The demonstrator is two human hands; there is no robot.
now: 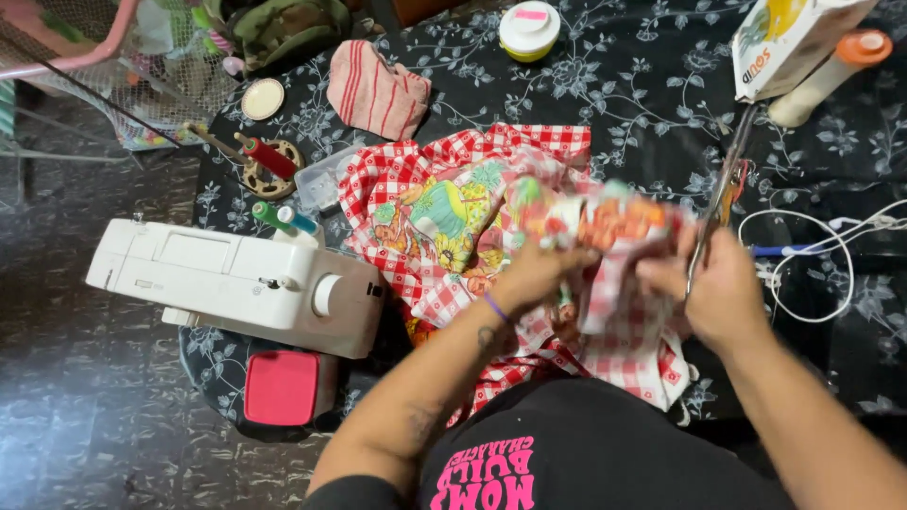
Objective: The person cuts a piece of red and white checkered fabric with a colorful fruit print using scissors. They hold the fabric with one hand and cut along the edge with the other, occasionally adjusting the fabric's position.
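Note:
A red-and-white checked cloth (pixel 416 189) with bright printed patches lies bunched on the dark flowered table cover (pixel 624 85). My left hand (pixel 534 274) grips a raised fold of that cloth. My right hand (pixel 723 288) holds the other side of the fold together with a pair of scissors (pixel 723 184), whose blades point up and away from me. The raised part of the cloth is blurred.
A white sewing machine (pixel 236 279) stands at the left, a red box (pixel 283 387) in front of it. Thread spools (pixel 269 156), a striped rag (pixel 378 90), a round lidded tub (pixel 529 28), a bag (pixel 784 42), a large thread cone (pixel 831 71) and white cable (pixel 812 255) lie around.

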